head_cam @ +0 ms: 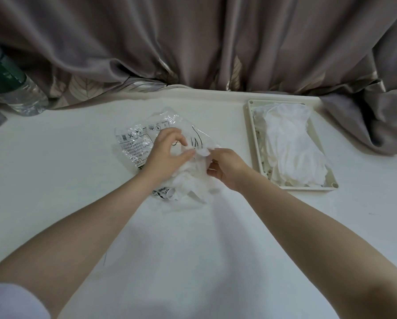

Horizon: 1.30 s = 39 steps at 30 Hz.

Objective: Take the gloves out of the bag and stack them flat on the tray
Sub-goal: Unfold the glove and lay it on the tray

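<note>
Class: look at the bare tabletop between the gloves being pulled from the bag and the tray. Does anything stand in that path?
Nothing visible does. Only bare table lies between the held gloves and the tray, which already holds gloves.

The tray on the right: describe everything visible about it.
The tray is a shallow, cream, plastic-looking rectangle with a raised rim and small round holes at some of its corners. It lies flat on the white table, right of both hands and just in front of the curtain, its long side running away from the viewer. A loose pile of thin white gloves fills it. Neither hand touches it.
</note>
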Motion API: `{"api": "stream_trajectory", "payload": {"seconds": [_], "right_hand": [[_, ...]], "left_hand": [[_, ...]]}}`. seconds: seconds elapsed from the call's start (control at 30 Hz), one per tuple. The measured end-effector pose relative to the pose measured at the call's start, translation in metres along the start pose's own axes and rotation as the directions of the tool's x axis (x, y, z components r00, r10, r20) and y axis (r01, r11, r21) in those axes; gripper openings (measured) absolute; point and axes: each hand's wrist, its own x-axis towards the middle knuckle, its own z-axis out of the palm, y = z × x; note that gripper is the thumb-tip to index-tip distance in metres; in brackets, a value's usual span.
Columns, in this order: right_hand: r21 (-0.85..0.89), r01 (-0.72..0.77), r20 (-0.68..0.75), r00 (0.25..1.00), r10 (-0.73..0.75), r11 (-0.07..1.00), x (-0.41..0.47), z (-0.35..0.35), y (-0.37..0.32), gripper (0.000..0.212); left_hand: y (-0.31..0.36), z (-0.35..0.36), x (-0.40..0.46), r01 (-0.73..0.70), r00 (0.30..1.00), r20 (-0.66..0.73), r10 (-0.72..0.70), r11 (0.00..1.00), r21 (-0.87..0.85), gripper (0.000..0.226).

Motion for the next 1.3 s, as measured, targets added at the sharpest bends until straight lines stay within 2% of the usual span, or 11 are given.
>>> {"api": "stream_trajectory", "payload": {"seconds": [0.13, 0.33, 0.53, 0.63, 0.7, 0.83, 1.03, 1.13, 1.2, 1.23, 1.3], "right_hand": [[0.061, -0.035, 0.067, 0.997, 0.031, 0.998, -0.003, -0.006, 0.000, 0.027], [-0.015, 0.002, 0.050, 0.999, -0.002, 1.000, -0.006, -0.016, -0.003, 0.029], [0.229, 0.005, -0.304, 0.950, 0.067, 0.974, 0.001, -0.035, -0.006, 0.023], [0.451, 0.013, -0.280, 0.951, 0.128, 0.892, 0.001, -0.033, -0.012, 0.024], [0.586, 0.030, -0.235, 0.963, 0.134, 0.810, 0.002, -0.031, -0.017, 0.029], [0.634, -0.035, -0.145, 0.976, 0.164, 0.772, -0.001, -0.036, -0.030, 0.044], [0.748, -0.062, 0.009, 0.996, 0.083, 0.661, -0.019, -0.061, -0.048, 0.060], [0.816, -0.067, 0.053, 0.998, 0.042, 0.574, -0.042, -0.068, -0.055, 0.050], [0.831, -0.070, 0.073, 0.997, 0.017, 0.552, -0.051, -0.067, -0.057, 0.044], [0.836, -0.080, 0.095, 0.996, 0.001, 0.543, -0.057, -0.068, -0.057, 0.045], [0.840, -0.103, 0.137, 0.990, -0.025, 0.533, -0.064, -0.069, -0.059, 0.050]], "left_hand": [[-0.005, 0.009, -0.005, -0.233, 0.962, 0.189, 0.197, 0.953, 0.194, 0.029], [-0.007, 0.011, -0.005, -0.370, 0.929, 0.118, 0.351, 0.897, 0.241, 0.027], [0.006, 0.000, -0.020, -0.144, 0.966, 0.231, 0.118, 0.984, 0.101, 0.063], [0.007, 0.003, -0.027, -0.243, 0.937, 0.330, 0.119, 0.898, 0.366, 0.060], [0.003, 0.007, -0.027, -0.306, 0.888, 0.459, 0.002, 0.748, 0.589, 0.035], [-0.004, 0.014, -0.024, -0.423, 0.827, 0.534, -0.178, 0.428, 0.798, 0.039], [0.003, 0.016, -0.015, -0.214, 0.827, 0.403, -0.391, 0.444, 0.870, 0.036], [0.027, 0.017, -0.014, -0.183, 0.956, 0.290, -0.053, 0.663, 0.726, 0.041], [0.051, 0.022, -0.017, -0.126, 0.982, 0.171, 0.077, 0.947, 0.296, 0.029], [0.066, 0.030, -0.019, -0.001, 0.981, 0.195, -0.009, 0.999, 0.055, 0.022], [0.084, 0.047, -0.020, 0.377, 0.881, 0.378, -0.286, 0.906, -0.193, 0.031]]}}
